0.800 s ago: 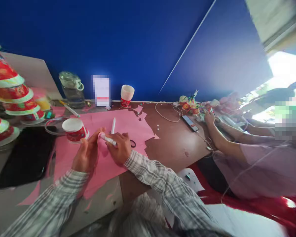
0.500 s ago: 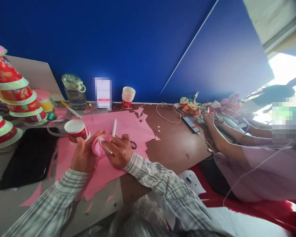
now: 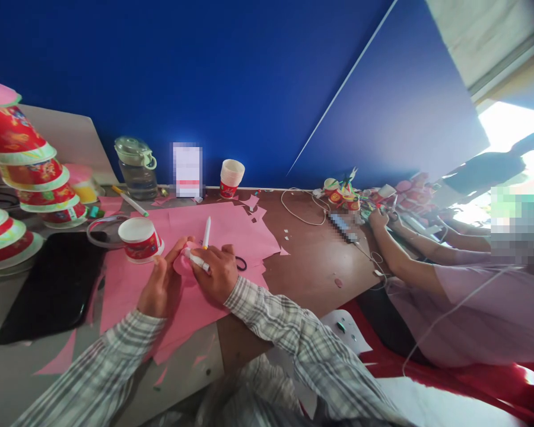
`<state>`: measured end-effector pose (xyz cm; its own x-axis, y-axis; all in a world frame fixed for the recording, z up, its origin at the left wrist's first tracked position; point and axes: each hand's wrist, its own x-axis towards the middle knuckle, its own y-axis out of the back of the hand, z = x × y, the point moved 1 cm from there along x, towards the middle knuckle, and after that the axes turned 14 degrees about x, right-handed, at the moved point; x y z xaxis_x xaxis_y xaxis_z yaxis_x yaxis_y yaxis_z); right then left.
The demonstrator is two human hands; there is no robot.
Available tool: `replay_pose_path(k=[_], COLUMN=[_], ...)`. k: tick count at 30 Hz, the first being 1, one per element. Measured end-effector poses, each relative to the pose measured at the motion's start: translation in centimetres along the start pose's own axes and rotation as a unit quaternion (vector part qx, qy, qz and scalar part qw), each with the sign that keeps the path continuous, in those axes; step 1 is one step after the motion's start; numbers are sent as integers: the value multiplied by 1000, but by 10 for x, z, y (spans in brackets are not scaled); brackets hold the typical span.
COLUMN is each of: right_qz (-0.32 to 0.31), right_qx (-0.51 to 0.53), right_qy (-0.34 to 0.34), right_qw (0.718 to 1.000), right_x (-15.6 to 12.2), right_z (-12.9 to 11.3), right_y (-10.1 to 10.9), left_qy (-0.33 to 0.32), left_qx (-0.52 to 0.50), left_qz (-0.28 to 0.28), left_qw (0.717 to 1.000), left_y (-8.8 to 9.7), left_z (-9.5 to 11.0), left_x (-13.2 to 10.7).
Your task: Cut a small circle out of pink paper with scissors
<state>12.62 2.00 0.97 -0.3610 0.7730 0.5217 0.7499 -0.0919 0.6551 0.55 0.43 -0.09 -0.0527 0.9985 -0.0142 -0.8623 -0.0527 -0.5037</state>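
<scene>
**Handling a small pink paper piece with a white tube over the pink sheet**

The left hand (image 3: pixel 156 290) and right hand (image 3: pixel 218 274) meet above the pink sheet (image 3: pixel 231 228), which covers the near-left part of the desk (image 3: pixel 314 261). Between them sits a small pink paper piece (image 3: pixel 181 265), rounded in outline and thin enough to bend. The left thumb and forefinger pinch its left edge; the remaining left fingers curl loosely beneath. The right hand grips a short white tube (image 3: pixel 196 260), probably a glue stick or marker, with thumb and fingers pressed together around its barrel; its tip lies on the paper piece.

Procedure, as judged from this position:
1. Keep the pinch near the edge, so the paper stays taut without creasing.
2. Hold the tube at a low angle and apply light, even pressure; thin paper tears or wrinkles easily.
3. Rest both wrists on the sheet for steadiness.

Surrounding items:
- A white pen (image 3: pixel 206 232) lies on the sheet just beyond the hands.
- Black scissor handles (image 3: pixel 240 263) protrude from beside the right hand.
- An upturned red-and-white paper cup (image 3: pixel 139 238) stands just left of the hands, glossy and tapered.
- Stacked paper bowls (image 3: pixel 20 157) occupy the far-left edge.
- A glossy black tablet (image 3: pixel 48 287) lies flat at the left edge.
- Another person's forearm (image 3: pixel 394 252) rests along the right edge.
</scene>
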Motion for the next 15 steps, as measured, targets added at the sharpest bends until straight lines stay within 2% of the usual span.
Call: replay_pose_path(k=[5, 10, 15], right_qz=[13, 15, 1], right_qx=[-3, -68, -104], right_qy=[7, 86, 130], right_qw=[1000, 994, 986], right_x=[0, -1, -1], right_z=[1, -2, -4], right_y=[1, 6, 7], left_qy=[7, 31, 67], left_qx=[1, -39, -48], left_qz=[-6, 6, 13], left_qw=[1000, 999, 997], left_y=[-1, 4, 6], left_z=[7, 18, 16], left_x=[1, 7, 7])
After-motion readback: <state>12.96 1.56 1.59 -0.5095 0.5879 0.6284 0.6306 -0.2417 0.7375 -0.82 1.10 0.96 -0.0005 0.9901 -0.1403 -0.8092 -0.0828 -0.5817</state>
